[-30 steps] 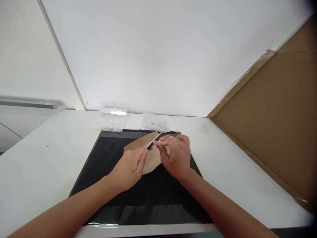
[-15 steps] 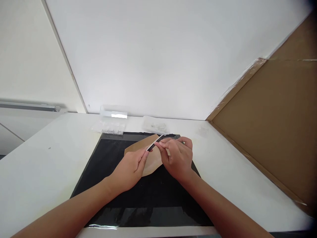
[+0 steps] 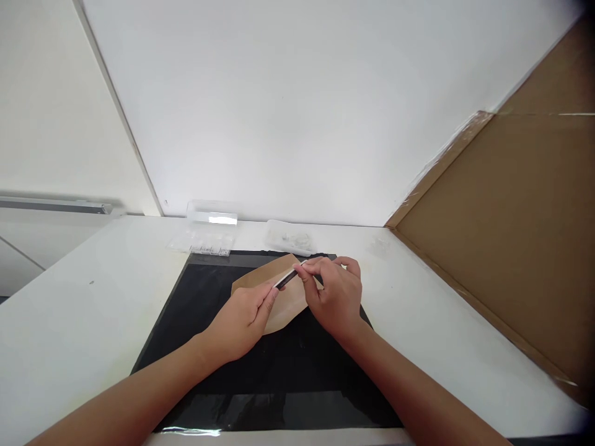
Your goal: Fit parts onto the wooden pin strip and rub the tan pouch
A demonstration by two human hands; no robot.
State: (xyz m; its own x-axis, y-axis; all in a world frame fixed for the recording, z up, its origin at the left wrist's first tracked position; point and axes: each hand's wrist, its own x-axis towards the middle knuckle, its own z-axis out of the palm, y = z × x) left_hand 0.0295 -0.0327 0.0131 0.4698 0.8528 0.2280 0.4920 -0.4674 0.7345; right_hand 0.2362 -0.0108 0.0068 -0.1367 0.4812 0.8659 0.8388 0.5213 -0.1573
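Note:
Between my two hands is a thin, flat, dark piece with a white edge (image 3: 286,280), seen nearly edge-on and tilted up to the right; its kind does not show. My left hand (image 3: 246,313) grips its lower left end between thumb and fingers. At the upper right end, my right hand (image 3: 333,291) pinches it with thumb and forefinger, the other fingers curled. Below both hands a tan paper tray or sheet with angled corners (image 3: 283,313) lies on a black mat (image 3: 223,371). My hands hide part of the tan piece.
A clear plastic compartment box with its lid raised (image 3: 207,238) stands at the back left. Beside it sits a translucent tray (image 3: 289,238) with small pieces in it. A brown cardboard panel (image 3: 502,248) borders the white table (image 3: 427,328) on the right; a white wall rises behind.
My right thumb and forefinger have shifted slightly along the thin piece's upper end, covering more of it. My left hand keeps its grip. The whole view has tilted slightly.

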